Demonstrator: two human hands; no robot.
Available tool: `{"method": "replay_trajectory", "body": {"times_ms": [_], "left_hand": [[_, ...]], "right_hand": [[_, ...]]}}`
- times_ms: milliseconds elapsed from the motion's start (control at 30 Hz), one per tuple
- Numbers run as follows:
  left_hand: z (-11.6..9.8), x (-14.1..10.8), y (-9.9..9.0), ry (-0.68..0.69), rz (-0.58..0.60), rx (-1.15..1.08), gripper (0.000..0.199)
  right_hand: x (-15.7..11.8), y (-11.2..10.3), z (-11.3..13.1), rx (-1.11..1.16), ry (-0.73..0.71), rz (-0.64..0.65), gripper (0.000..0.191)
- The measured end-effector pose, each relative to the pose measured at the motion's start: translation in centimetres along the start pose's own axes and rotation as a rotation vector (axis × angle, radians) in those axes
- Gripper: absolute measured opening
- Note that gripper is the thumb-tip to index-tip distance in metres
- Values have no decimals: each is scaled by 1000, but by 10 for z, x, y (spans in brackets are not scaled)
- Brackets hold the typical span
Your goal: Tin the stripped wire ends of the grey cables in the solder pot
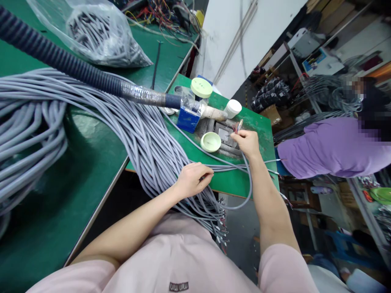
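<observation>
My right hand (248,143) pinches the end of a grey cable, its stripped coloured wires (237,127) fanning out above the fingers. It is over a square, grimy metal basin (224,133) with a shiny plate-like surface. From that hand the grey cable (251,183) loops down and back to the left. My left hand (194,179) lies on a thick bundle of grey cables (159,142), its fingers curled and closed; whatever may be in them is hidden. Beside the basin stands an open pale-green tub (210,142).
A ribbed dark hose (76,65) with a taped nozzle crosses above the cables and ends near the basin, by a blue box (187,119). A lidded jar (201,87) and a white tub (233,108) stand behind. Another person in purple (332,146) is at the right.
</observation>
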State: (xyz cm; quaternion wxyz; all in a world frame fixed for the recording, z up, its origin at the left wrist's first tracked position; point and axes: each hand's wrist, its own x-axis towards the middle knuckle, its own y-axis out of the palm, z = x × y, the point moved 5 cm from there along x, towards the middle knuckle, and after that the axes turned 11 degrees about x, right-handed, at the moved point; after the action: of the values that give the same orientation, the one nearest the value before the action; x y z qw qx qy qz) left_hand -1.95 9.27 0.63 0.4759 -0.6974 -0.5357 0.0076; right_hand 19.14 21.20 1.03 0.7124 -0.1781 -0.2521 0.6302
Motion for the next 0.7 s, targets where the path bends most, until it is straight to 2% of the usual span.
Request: {"method": "replay_trajectory", "body": {"times_ms": [133, 233, 433, 700], "left_hand": [[1, 0, 0, -2, 8, 18, 8], [1, -1, 1, 1, 18, 30, 8], [2, -2, 2, 2, 15, 39, 9], [1, -1, 3, -5, 23, 48, 13]], "right_hand": [[-15, 12, 26, 72, -54, 87, 37], [-20, 28, 37, 94, -94, 162, 38], [-20, 52, 38, 0, -79, 244, 36], [-15, 68, 37, -149, -62, 290, 28]]}}
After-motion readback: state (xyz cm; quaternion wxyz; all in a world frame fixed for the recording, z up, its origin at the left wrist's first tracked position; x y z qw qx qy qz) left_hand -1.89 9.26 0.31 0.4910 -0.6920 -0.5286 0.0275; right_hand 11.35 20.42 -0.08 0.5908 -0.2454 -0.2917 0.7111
